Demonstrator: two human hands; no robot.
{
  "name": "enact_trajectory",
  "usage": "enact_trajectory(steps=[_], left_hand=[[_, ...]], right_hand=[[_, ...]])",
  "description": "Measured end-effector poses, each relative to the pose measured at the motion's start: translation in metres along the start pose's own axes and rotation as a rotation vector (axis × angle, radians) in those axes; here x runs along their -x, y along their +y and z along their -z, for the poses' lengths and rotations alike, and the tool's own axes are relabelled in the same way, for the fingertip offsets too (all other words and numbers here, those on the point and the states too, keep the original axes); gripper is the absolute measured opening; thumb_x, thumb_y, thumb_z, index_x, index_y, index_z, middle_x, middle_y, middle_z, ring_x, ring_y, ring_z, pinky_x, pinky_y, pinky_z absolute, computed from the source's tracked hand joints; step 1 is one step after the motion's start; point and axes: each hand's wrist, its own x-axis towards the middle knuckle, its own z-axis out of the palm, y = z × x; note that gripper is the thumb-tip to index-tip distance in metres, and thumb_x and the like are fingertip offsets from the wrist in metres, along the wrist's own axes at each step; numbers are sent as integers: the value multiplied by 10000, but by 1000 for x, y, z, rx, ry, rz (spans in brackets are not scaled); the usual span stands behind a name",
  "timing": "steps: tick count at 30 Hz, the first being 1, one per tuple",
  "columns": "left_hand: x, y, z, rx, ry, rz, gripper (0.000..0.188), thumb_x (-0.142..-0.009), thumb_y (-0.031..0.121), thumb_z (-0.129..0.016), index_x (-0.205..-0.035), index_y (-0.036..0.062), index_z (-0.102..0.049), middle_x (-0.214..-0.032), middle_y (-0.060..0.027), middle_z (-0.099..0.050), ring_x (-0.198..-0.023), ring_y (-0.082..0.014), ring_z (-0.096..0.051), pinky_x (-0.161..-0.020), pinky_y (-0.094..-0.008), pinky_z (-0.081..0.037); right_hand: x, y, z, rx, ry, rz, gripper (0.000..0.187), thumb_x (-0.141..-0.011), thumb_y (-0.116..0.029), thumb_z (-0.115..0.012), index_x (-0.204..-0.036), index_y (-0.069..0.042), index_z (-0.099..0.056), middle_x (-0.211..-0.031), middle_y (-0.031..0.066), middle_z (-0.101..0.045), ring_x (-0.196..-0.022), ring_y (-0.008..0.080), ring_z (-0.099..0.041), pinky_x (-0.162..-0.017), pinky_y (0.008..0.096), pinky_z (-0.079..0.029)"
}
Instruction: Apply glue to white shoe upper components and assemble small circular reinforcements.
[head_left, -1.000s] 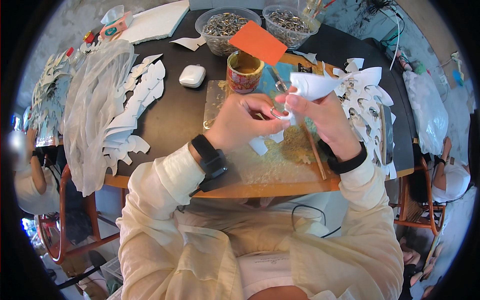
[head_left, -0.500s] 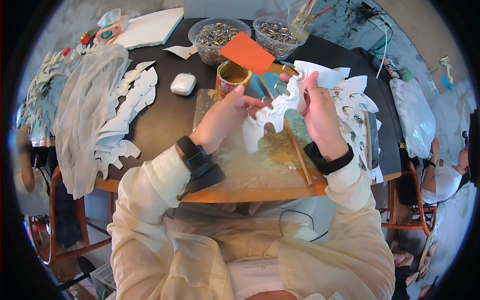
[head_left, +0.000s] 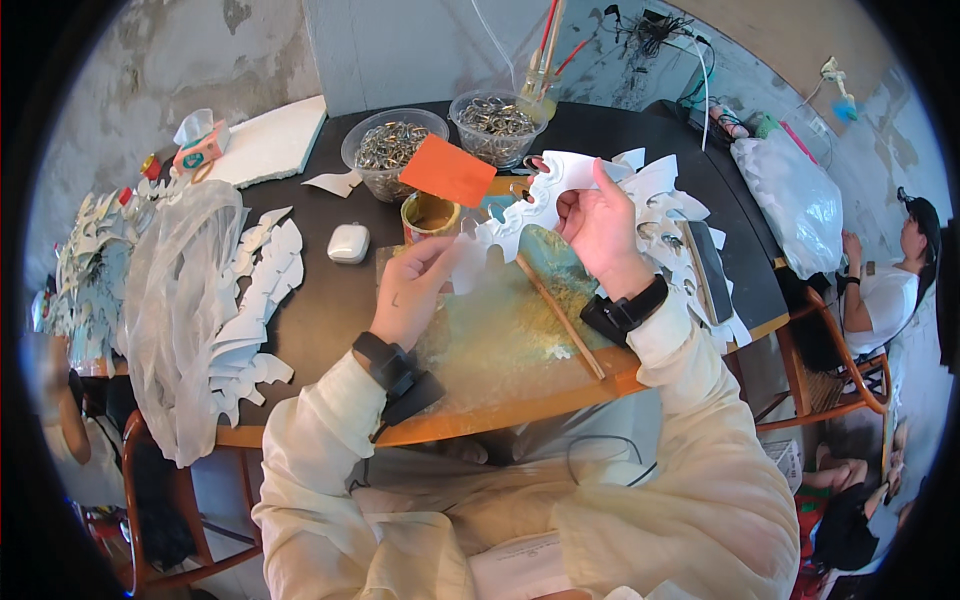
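1. White scalloped strip (head_left: 530, 208) was held in the air above the desk (head_left: 325, 310), tilted, left end lower than right.
2. Left hand (head_left: 405, 288): grip apparently pinched on the lower end; that end was blurred, so exact finger contact could not be told.
3. Right hand (head_left: 606, 228): grip closed on the upper end, thumb raised along it.
4. Light fingertip pressure was judged best; the strip looked thin, and a hard squeeze might have creased it.
5. Both ends were best supported together, so that the notched middle would not be twisted.
6. Clearance from the open pot (head_left: 430, 216) and orange card (head_left: 447, 171), just beyond the strip, was worth watching; smears would likely have shown on white.
7. Sideways travel was best limited near the loose white pile (head_left: 655, 222) at right.
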Motion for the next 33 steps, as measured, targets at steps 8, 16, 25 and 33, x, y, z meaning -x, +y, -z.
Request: enact_trajectory(steps=[8, 16, 25, 33], left_hand=[[-5, -14, -1, -22, -36, -67, 274, -936, 215, -563, -1111, 8, -600, -970, -44, -649, -862, -139, -645, -716, -255, -515], [11, 9, -4, 2, -403, -7, 302, -933, 235, -523, -1107, 2, -604, -969, -88, -655, -849, -152, -623, -744, -276, -483], [2, 5, -14, 25, -427, -77, 296, -920, 227, -521, -1088, -2, -608, -922, -72, -646, -787, -131, -599, -701, -257, -458], [15, 1, 10, 11, -367, -187, 258, -895, 197, -545, -1063, 19, -627, -926, -67, -654, -807, -138, -605, -700, -263, -463]], right_hand=[[-14, 0, 28, 12, 101, -53, 393, -906, -365, -568, -1097, -21, -589, -915, 42, -646, -817, 141, -610, -728, 271, -479], [-7, -99, 23, 597, 194, 63, 256, -846, -312, -686, -856, -62, -632, -745, -29, -607, -580, 54, -540, -529, 197, -447], [7, -171, 158, 1845, 664, 174, 928, -755, -582, -656, -1309, 104, -365, -1240, 323, -493, -1171, 390, -505, -975, 404, -401], [30, -68, 124, 2387, -167, 297, 463, -908, -402, -516, -1283, -131, -525, -1382, 186, -420, -1312, 354, -350, -1057, 468, -290]])
